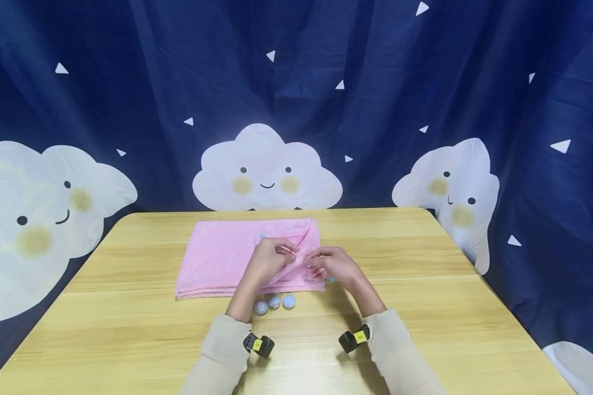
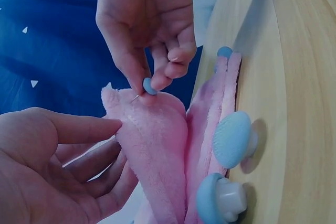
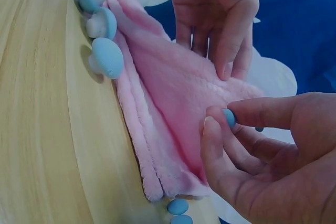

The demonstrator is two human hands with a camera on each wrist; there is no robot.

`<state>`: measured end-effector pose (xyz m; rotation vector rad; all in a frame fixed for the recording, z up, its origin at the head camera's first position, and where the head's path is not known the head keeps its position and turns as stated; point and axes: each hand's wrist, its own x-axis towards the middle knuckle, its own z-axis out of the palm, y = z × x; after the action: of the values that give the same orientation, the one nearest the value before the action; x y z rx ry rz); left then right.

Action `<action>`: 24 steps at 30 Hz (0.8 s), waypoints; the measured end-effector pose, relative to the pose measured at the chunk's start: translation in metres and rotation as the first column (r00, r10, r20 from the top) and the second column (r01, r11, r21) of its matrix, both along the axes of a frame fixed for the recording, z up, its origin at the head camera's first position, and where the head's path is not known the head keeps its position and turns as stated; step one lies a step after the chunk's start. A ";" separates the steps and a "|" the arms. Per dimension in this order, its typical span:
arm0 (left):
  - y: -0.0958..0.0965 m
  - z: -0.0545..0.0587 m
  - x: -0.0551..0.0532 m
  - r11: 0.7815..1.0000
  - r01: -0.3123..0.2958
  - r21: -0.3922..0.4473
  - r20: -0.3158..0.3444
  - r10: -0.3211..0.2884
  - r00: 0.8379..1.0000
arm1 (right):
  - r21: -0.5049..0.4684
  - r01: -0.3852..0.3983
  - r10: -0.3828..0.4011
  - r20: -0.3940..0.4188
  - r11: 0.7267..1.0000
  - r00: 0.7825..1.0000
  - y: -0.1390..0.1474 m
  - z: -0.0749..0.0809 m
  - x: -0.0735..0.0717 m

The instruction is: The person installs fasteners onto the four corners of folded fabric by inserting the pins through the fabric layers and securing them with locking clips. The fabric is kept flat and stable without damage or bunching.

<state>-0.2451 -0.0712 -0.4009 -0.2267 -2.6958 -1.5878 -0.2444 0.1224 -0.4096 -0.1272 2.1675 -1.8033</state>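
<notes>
A folded pink plush blanket [image 1: 217, 258] lies on the table, its right-hand corner lifted. My left hand [image 1: 269, 260] pinches the raised edge between thumb and fingers, as the left wrist view shows. Facing it across the corner, my right hand [image 1: 336, 264] pinches a small blue-headed pin [image 2: 150, 86] between thumb and fingertips. The pin's thin needle [image 2: 135, 98] points at the plush, its tip right at the cloth. Along the blanket's near edge stand several blue mushroom-shaped clips [image 2: 232, 139] with whitish stems.
More small blue caps [image 3: 178, 206] lie beside the blanket's right edge, and a blue spot [image 1: 262, 236] shows near my left hand. The wooden table [image 1: 449, 318] extends around the blanket. Behind it hangs a dark blue curtain [image 1: 375, 109] with white clouds.
</notes>
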 end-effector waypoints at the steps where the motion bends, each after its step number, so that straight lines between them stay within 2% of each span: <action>1: 0.000 0.000 0.000 1.000 0.001 0.000 0.000 -0.001 1.000 | -0.003 0.003 -0.003 0.003 1.000 1.000 0.000 0.000 0.000; 7: 0.001 0.001 0.001 1.000 -0.005 -0.008 -0.010 0.005 1.000 | -0.026 -0.017 0.017 0.004 1.000 1.000 0.000 -0.001 -0.001; 14: 0.002 0.001 0.002 1.000 0.010 -0.015 -0.050 -0.011 0.999 | -0.055 -0.104 0.106 0.023 0.993 0.994 0.005 -0.002 -0.003; 24: 0.004 0.002 0.004 0.998 0.040 -0.039 -0.087 -0.043 0.995 | -0.101 -0.116 0.124 0.072 0.988 0.990 0.004 -0.005 -0.007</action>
<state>-0.2409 -0.0671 -0.3991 -0.3469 -2.6728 -1.5016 -0.2511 0.1267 -0.4148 -0.2013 1.9759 -1.8138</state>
